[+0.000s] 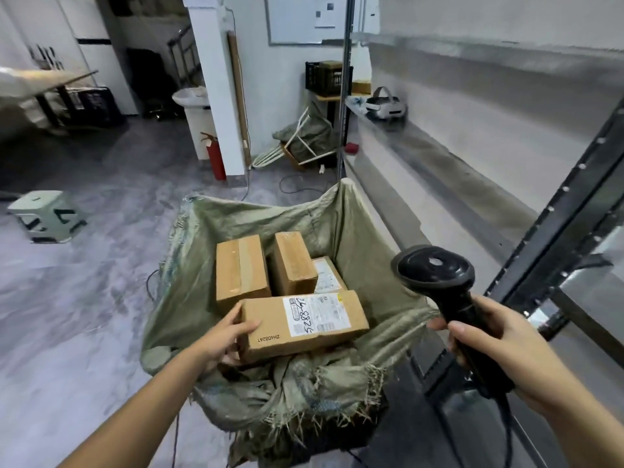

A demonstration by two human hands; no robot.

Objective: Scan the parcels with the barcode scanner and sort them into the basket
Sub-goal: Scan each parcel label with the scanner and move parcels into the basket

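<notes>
My left hand grips the left end of a long cardboard parcel with a white shipping label facing up, held over the near side of a basket lined with a green woven sack. Three more cardboard parcels lie inside: one at the left, one in the middle, and a labelled one partly hidden behind. My right hand grips the handle of a black barcode scanner, its head up beside the basket's right rim.
A metal shelving rack stands close on the right, with a white headset on a far shelf. A red fire extinguisher leans by a white pillar. A small green stool sits on the grey floor at the left.
</notes>
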